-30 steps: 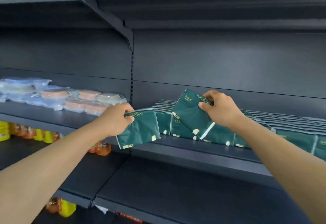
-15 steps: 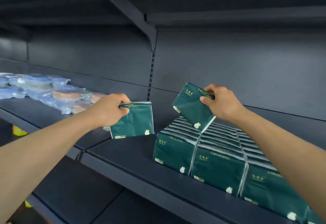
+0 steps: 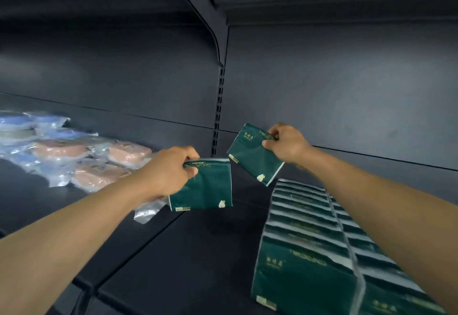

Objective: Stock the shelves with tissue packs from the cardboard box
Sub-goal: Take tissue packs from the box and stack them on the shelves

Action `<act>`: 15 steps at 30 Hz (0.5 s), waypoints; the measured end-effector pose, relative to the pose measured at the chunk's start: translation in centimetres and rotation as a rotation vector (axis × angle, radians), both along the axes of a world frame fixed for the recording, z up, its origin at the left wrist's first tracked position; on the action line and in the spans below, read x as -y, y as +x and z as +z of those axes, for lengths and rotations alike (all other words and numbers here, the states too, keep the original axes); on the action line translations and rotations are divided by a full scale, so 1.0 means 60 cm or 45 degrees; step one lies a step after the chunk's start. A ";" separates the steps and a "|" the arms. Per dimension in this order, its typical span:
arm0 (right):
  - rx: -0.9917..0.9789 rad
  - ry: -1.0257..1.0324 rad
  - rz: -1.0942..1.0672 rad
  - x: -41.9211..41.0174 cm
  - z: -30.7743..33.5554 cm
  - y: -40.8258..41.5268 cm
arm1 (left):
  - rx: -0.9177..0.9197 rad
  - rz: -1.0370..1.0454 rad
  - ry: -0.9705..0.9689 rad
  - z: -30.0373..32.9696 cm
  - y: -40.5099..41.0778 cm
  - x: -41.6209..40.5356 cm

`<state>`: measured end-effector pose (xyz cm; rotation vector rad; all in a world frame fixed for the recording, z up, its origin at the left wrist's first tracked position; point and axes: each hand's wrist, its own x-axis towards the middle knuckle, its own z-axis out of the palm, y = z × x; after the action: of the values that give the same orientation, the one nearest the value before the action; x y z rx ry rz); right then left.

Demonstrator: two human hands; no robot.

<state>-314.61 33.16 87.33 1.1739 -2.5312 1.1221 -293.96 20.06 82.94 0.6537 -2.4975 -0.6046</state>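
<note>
Two green tissue packs hang above the shelf (image 3: pixel 198 252): my left hand (image 3: pixel 171 171) pinches one (image 3: pixel 205 185), my right hand (image 3: pixel 287 144) the other (image 3: pixel 252 156). Held only by corners, they could slip and fall.

Readable on the top edge of the green tissue pack (image 3: pixel 202 185) held in the left hand (image 3: pixel 166 173): "COMFORTABLE" in gold letters, seen upside down. Same word, partly covered by fingers, along the top edge of the tilted tissue pack (image 3: pixel 252 154) in the right hand (image 3: pixel 287 144). Small gold characters and labels on the stacked tissue packs (image 3: pixel 304 268): too blurred to read.
</note>
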 end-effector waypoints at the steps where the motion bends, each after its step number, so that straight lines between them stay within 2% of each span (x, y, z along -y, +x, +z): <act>1: 0.027 0.012 -0.007 0.017 -0.005 -0.011 | 0.008 -0.021 0.006 -0.005 -0.009 0.012; 5: 0.050 0.114 -0.039 0.061 -0.032 -0.048 | -0.008 -0.077 0.010 -0.025 -0.039 0.048; 10: -0.079 0.349 -0.112 0.072 -0.077 -0.075 | -0.011 -0.135 0.022 -0.049 -0.063 0.070; 13: -0.242 0.407 -0.121 0.074 -0.096 -0.077 | 0.003 -0.145 -0.012 -0.057 -0.076 0.079; 15: -0.448 0.521 -0.185 0.073 -0.104 -0.068 | -0.006 -0.142 -0.012 -0.059 -0.081 0.084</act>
<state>-318.71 28.81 81.12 1.1218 -2.5699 0.3308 -298.81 15.00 79.41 0.5122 -2.5439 -0.6337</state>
